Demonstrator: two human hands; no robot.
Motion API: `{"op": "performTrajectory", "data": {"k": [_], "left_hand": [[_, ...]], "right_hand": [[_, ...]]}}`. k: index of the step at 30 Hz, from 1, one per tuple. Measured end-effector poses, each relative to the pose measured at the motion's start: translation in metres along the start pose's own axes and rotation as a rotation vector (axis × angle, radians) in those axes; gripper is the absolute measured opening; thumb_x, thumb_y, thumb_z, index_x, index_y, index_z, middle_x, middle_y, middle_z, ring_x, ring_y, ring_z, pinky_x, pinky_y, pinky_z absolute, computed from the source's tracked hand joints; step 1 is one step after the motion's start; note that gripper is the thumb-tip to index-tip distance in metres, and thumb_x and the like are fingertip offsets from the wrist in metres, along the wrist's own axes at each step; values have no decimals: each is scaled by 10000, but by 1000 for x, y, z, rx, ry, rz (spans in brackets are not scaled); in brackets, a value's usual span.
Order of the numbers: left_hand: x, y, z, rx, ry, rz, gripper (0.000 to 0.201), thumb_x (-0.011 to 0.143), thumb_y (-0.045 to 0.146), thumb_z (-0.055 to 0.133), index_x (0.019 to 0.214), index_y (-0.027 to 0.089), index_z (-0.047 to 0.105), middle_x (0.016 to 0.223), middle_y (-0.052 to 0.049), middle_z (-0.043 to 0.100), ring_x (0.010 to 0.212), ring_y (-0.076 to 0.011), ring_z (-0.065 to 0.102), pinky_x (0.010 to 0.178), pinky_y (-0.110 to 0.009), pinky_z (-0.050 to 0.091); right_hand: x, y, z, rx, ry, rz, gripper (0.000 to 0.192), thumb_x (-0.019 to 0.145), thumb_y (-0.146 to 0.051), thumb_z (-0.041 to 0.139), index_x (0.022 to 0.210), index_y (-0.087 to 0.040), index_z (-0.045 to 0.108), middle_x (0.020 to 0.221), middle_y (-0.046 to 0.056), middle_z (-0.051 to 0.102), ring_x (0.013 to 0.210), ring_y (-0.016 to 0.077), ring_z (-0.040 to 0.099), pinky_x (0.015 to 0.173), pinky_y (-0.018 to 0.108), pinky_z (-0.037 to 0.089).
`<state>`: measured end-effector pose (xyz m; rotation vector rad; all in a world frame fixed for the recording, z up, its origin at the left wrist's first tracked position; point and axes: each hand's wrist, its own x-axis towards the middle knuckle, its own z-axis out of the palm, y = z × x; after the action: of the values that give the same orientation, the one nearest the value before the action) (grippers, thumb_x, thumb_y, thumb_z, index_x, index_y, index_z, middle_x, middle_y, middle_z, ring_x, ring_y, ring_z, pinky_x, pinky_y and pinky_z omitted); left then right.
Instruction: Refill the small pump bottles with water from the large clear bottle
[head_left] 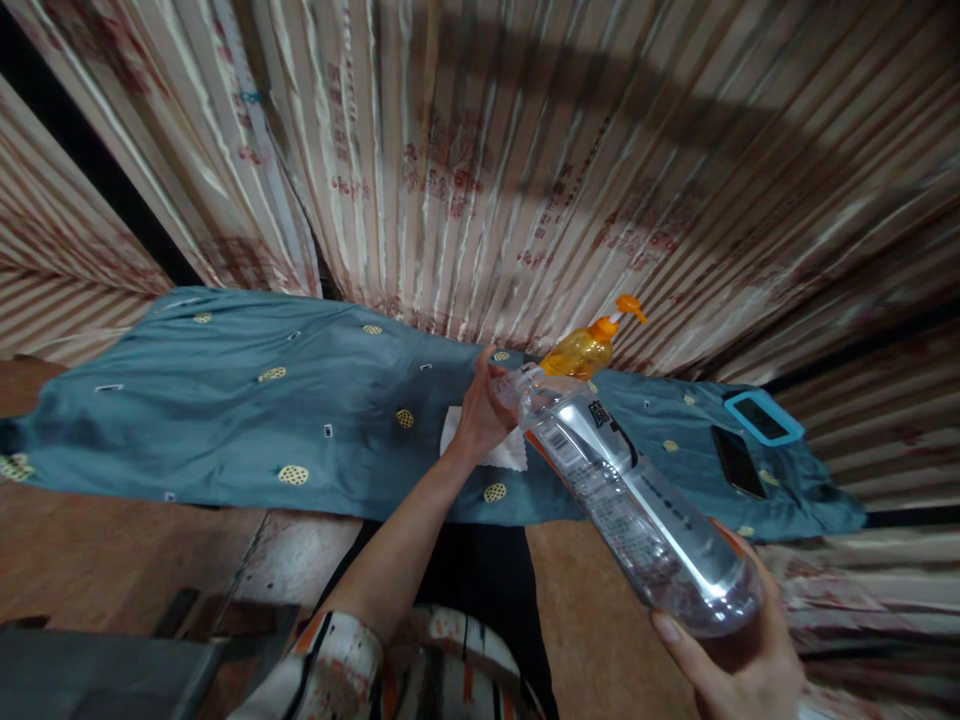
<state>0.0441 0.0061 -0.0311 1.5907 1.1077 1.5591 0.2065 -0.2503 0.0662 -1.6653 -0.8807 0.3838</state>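
Cupped under the base of a clear plastic water bottle (637, 500), the right hand (739, 660) grasps it tilted over the teal cloth (225, 400); the left hand (484, 405) pinches its cap end. Smooth, thin-walled, probably light and slippery, so base-and-neck holds suit.

One head-worn camera looks forward and down, close over the blue cloth (225, 400) and curtain (525, 150).
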Motion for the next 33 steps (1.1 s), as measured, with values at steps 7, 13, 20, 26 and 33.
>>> {"op": "performTrajectory", "data": {"k": [7,13,20,26,33], "left_hand": [[-1,-2,0,17,3,0,1035,743,616,950,1545,194,451,1163,-123,758,1025,-333,800,911,-498,654],[-1,-2,0,19,1,14,1039,741,575,980,1561,211,457,1153,-112,760,1026,-334,805,908,-492,665],[-2,-4,-1,34,3,26,1038,765,579,961,1572,203,426,1173,-103,752,1064,-324,797,934,-506,672],[-2,-3,-2,44,-3,36,1044,750,568,984,1558,225,418,1160,-87,755,1015,-292,806,917,-468,677],[-2,-4,-1,44,0,34,1060,750,550,980,1571,197,411,1171,-110,756,1051,-313,805,943,-483,672]], "right_hand": [[11,28,-17,-51,-78,-73,1042,559,-435,1052,1449,-137,599,1523,295,601,1442,593,544,1236,887,299],[4,16,-9,-33,-14,-50,1110,589,-491,1003,1521,-68,573,1526,321,595,1444,614,525,1254,880,275],[18,44,-32,-91,-96,-73,1098,551,-455,1075,1502,-170,606,1542,271,605,1450,607,536,1238,920,257],[18,46,-32,-114,-114,-123,1083,573,-449,1070,1514,-181,608,1550,264,616,1452,586,565,1237,878,343],[16,41,-29,-99,-105,-105,1080,578,-470,1063,1507,-165,603,1534,275,614,1445,594,558,1228,898,323]]}}
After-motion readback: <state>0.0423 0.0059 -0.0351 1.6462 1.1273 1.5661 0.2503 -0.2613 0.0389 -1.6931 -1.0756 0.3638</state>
